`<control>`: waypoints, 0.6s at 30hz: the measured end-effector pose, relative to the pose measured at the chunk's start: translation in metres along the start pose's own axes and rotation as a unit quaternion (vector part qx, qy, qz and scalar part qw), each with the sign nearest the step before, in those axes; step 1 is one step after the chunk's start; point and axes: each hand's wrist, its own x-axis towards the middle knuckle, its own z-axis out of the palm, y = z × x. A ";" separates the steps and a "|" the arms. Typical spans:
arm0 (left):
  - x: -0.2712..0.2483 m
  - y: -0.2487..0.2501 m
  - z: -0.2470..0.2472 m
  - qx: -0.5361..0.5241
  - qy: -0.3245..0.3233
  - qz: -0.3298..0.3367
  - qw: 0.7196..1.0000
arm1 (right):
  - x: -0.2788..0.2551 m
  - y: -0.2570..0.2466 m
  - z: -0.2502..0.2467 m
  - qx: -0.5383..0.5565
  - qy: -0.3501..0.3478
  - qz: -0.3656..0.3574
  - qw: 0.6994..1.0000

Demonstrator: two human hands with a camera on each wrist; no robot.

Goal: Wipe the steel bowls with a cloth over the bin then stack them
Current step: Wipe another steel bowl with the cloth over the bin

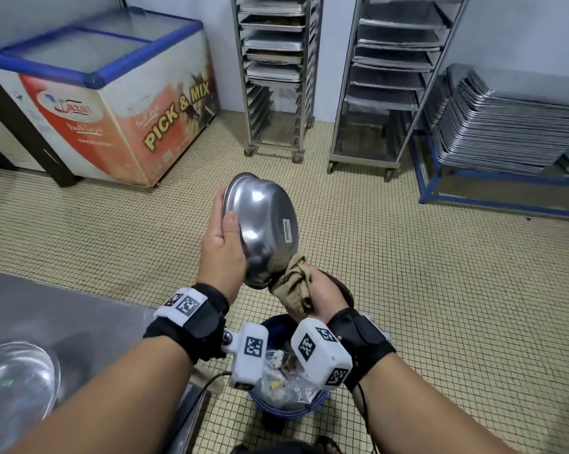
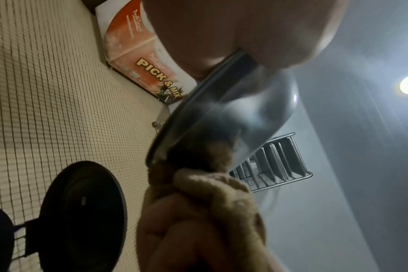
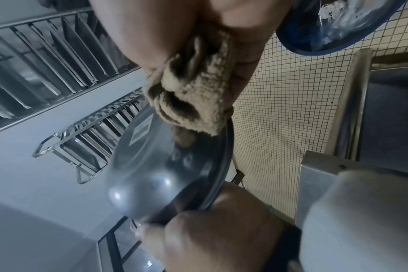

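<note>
My left hand (image 1: pixel 224 231) holds a steel bowl (image 1: pixel 265 221) tilted on edge, thumb on its outer wall and fingers hidden behind the rim. The bowl's outside, with a barcode sticker, faces me. My right hand (image 1: pixel 320 294) grips a bunched tan cloth (image 1: pixel 293 285) pressed against the bowl's lower edge. Both hang above a blue bin (image 1: pixel 288 406) full of rubbish. In the left wrist view the cloth (image 2: pixel 221 191) meets the bowl (image 2: pixel 233 114) at its rim. The right wrist view shows the cloth (image 3: pixel 193 103) on the bowl (image 3: pixel 161 165). A second steel bowl (image 1: pixel 14 381) sits at lower left.
A steel table (image 1: pixel 73 316) carries the second bowl on my left. A chest freezer (image 1: pixel 112 93) stands far left, two tray racks (image 1: pixel 275 77) (image 1: pixel 391 80) at the back, stacked trays (image 1: pixel 512 126) at right. A black round lid (image 2: pixel 82 217) lies on the tiled floor.
</note>
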 end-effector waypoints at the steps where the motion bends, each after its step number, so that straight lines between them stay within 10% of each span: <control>1: -0.001 -0.002 -0.001 0.008 -0.006 0.003 1.000 | 0.000 0.002 0.002 -0.040 0.017 -0.017 0.999; 12: 0.019 -0.012 -0.014 0.004 0.061 -0.049 0.997 | -0.033 0.001 0.032 -0.299 0.025 -0.192 0.934; 18: 0.018 -0.017 -0.011 -0.047 0.034 -0.098 0.993 | -0.035 -0.009 0.055 -0.589 0.063 -0.429 0.682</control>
